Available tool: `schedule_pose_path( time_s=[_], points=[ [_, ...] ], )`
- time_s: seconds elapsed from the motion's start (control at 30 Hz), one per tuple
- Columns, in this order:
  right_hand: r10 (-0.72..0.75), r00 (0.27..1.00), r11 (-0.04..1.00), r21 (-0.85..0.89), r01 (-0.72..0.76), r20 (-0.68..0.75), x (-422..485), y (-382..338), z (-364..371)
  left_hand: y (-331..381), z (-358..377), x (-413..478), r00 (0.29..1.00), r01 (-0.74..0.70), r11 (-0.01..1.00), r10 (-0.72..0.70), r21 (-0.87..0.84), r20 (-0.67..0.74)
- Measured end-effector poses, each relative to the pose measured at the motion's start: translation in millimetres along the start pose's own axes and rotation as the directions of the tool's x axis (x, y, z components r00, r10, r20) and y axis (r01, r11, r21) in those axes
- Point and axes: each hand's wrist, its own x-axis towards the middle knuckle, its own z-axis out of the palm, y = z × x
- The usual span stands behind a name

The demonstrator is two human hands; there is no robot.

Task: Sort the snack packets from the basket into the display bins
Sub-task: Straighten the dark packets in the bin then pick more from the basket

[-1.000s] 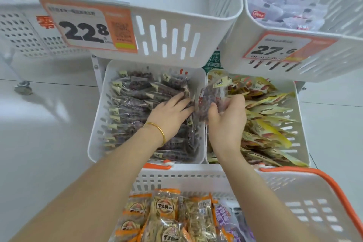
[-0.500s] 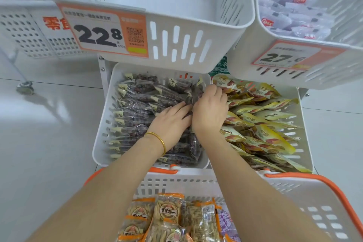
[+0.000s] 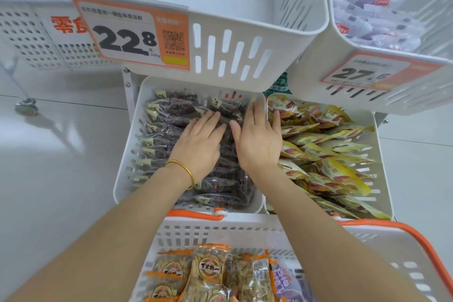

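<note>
At twelve o'clock from the white slotted plastic basket with the orange rim [image 3: 416, 238], we had both hands down in the lower white slotted display bin [image 3: 127, 154], on its stack of dark, clear-wrapped snack packets [image 3: 176, 115]. Our left hand [image 3: 198, 144] lay flat on the stack, its fingers [image 3: 213, 117] straight and slightly spread. Our right hand [image 3: 259, 144], at its three o'clock, lay flat too, with its fingers [image 3: 255, 110] straight and close together along the bin's right wall. Neither hand pinched a packet. We judged this bin well filled, like the bin of yellow foil packets [image 3: 326, 149] at three o'clock. Work remained: the basket at six o'clock held orange-and-yellow packets [image 3: 208, 274] and a purple one [image 3: 282, 279], all well apart from our fingers.
</note>
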Motion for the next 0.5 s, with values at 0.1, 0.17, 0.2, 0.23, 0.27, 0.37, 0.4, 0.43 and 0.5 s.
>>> schedule_pose_path(
  time_s=[0.1,0.17,0.2,0.23,0.27,0.37,0.4,0.43,0.5],
  points=[
    [-0.011,1.0,1.0,-0.007,0.011,0.007,-17,0,1,1,4,-5,0.999,0.006,1.0,-0.008,0.031,0.041],
    [-0.019,0.999,1.0,-0.024,0.02,0.045,-30,0,2,1,6,-6,0.999,0.012,0.999,-0.014,0.039,0.047],
    [-0.018,0.998,0.999,-0.048,0.022,0.065,-30,-1,3,1,7,-7,0.999,0.015,0.999,-0.017,0.041,0.051],
    [-0.015,0.995,0.997,-0.077,0.023,0.097,-25,-2,3,0,7,-7,0.998,0.018,0.999,-0.02,0.039,0.057],
    [-0.012,0.99,0.994,-0.11,0.028,0.138,-16,-4,2,0,7,-7,0.998,0.02,0.999,-0.022,0.037,0.063],
    [-0.014,0.977,0.988,-0.149,0.046,0.212,6,-9,4,-1,5,-10,0.997,0.026,0.999,-0.028,0.026,0.071],
    [-0.023,0.975,0.986,-0.156,0.059,0.223,3,-8,3,-1,5,-11,0.997,0.031,0.999,-0.032,0.023,0.075],
    [-0.044,0.972,0.981,-0.172,0.085,0.23,-5,-6,3,-1,4,-12,0.996,0.037,0.999,-0.039,0.024,0.08],
    [-0.095,0.959,0.962,-0.223,0.158,0.269,-24,-1,1,0,5,-12,0.995,0.053,0.998,-0.055,0.034,0.085]
  ],
)
